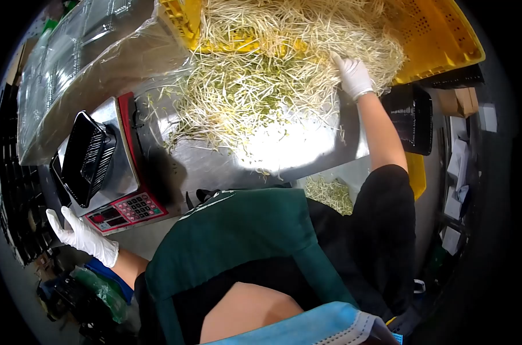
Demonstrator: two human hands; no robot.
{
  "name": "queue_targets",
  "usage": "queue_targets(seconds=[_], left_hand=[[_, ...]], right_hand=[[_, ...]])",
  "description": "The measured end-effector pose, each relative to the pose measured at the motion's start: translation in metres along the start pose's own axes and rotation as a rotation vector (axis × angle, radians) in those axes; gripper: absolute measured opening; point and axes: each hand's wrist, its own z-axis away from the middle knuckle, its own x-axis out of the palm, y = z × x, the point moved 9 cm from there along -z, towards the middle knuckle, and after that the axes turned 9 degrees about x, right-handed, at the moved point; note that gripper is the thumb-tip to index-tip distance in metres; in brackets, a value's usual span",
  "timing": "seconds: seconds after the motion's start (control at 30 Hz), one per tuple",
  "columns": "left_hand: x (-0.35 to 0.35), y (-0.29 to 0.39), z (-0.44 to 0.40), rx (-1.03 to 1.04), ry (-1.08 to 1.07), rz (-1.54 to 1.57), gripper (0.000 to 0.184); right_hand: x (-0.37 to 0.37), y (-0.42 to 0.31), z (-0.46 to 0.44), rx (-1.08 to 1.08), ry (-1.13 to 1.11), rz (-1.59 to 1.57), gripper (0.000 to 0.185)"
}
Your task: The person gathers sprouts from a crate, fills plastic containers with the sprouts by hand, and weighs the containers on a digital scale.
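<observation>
My right hand, in a white glove, reaches into the right side of a big heap of bean sprouts. One digit stretches out over the sprouts; the other fingers are hidden among them, so their grip does not show. At the lower left, my left hand, also gloved, is open with fingers apart and holds nothing. It is beside the front corner of a red-edged weighing scale. A black plastic tray rests tilted on the scale's metal plate.
A yellow crate tipped at the back holds sprouts that spill onto the metal table. Clear plastic packaging stands at the back left. More black trays lie at the right. Below the table edge are loose sprouts.
</observation>
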Motion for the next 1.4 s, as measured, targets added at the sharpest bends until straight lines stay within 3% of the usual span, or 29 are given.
queue_targets(seconds=[0.03,0.07,0.1,0.17,0.23,0.3,0.37,0.4,0.43,0.5,0.57,0.63,0.7,0.73,0.77,0.83,0.87,0.9,1.0,1.03,1.07,1.13,1.17,1.23,1.27,1.37,1.4], left_hand=[[0.000,0.003,0.002,0.009,-0.001,0.056,0.044],[0.002,0.009,0.004,0.016,0.000,0.119,0.043],[0.007,0.019,0.007,0.017,0.004,0.123,0.043],[0.025,0.049,0.016,-0.016,-0.006,0.352,0.039],[0.065,0.087,0.031,-0.023,-0.108,0.350,0.038],[0.118,0.119,0.063,-0.116,-0.412,0.338,0.040],[0.160,0.133,0.088,0.319,-0.639,0.407,0.045],[0.162,0.141,0.107,0.392,-0.733,0.336,0.050],[0.162,0.160,0.116,0.465,-0.773,0.312,0.056],[0.164,0.123,0.137,0.267,-0.960,0.356,0.058],[0.157,0.096,0.151,0.191,-1.001,0.315,0.061],[0.151,0.066,0.169,0.000,-1.045,0.300,0.062],[0.150,0.063,0.180,-0.116,-1.057,0.289,0.061],[0.153,0.069,0.184,-0.178,-1.085,0.293,0.060],[0.162,0.071,0.188,-0.145,-1.108,0.298,0.060],[0.187,0.100,0.187,0.287,-1.145,0.173,0.071],[0.202,0.125,0.186,0.444,-1.159,0.136,0.081],[0.220,0.156,0.186,0.606,-1.173,0.096,0.091],[0.280,0.205,0.205,0.910,-1.263,0.100,0.105],[0.304,0.209,0.218,0.979,-1.302,0.092,0.107],[0.329,0.207,0.226,0.974,-1.296,0.098,0.107],[0.363,0.197,0.241,0.963,-1.280,0.033,0.089],[0.363,0.205,0.238,0.965,-1.280,0.033,0.089],[0.370,0.200,0.243,0.812,-1.648,-0.121,0.072],[0.362,0.198,0.244,0.874,-1.519,-0.072,0.066],[0.302,0.199,0.237,1.051,-1.413,0.041,0.062],[0.288,0.191,0.239,1.070,-1.419,0.053,0.062]], right_hand=[[0.006,0.004,-0.004,0.028,-0.077,-0.049,0.057],[-0.016,-0.003,-0.001,0.000,0.147,-0.078,0.041],[-0.051,-0.025,0.002,0.044,-0.003,-0.112,0.044],[-0.099,-0.071,0.012,-0.068,0.158,-0.388,0.047],[-0.128,-0.126,0.021,-0.210,0.174,-0.595,0.050],[-0.103,-0.183,0.014,-0.222,0.152,-0.476,0.063],[-0.092,-0.226,0.019,-0.285,-0.066,-0.439,0.080],[-0.101,-0.227,0.038,-0.317,0.067,-0.391,0.096],[-0.113,-0.218,0.045,-0.318,0.027,-0.405,0.101],[-0.116,-0.156,0.058,-0.295,0.048,-0.689,0.110],[-0.088,-0.068,0.056,0.182,0.026,-0.297,0.105],[-0.052,0.008,0.058,0.396,-0.107,0.306,0.087],[-0.024,0.043,0.052,0.431,-0.208,0.542,0.077],[0.000,0.052,0.044,0.365,-0.116,0.562,0.083],[0.006,0.054,0.035,0.311,-0.075,0.559,0.082],[0.007,0.058,0.015,0.262,0.082,0.359,0.086],[0.005,0.060,0.006,0.247,0.032,0.177,0.088],[0.018,0.064,-0.003,0.204,-0.080,0.229,0.087],[0.010,0.063,-0.002,0.147,-0.187,0.022,0.062],[-0.005,0.061,-0.003,0.146,-0.180,0.028,0.062],[-0.028,0.058,-0.003,0.180,-0.154,-0.044,0.057],[-0.079,0.042,-0.003,0.200,-0.100,-0.156,0.048],[-0.113,0.021,-0.002,0.167,-0.084,-0.084,0.046],[-0.152,-0.015,-0.003,0.011,0.040,-0.080,0.047],[-0.168,-0.039,0.001,-0.029,-0.007,-0.210,0.045],[-0.166,-0.120,0.005,-0.238,-0.035,-0.432,0.048],[-0.148,-0.148,0.002,-0.198,-0.185,-0.463,0.058]])
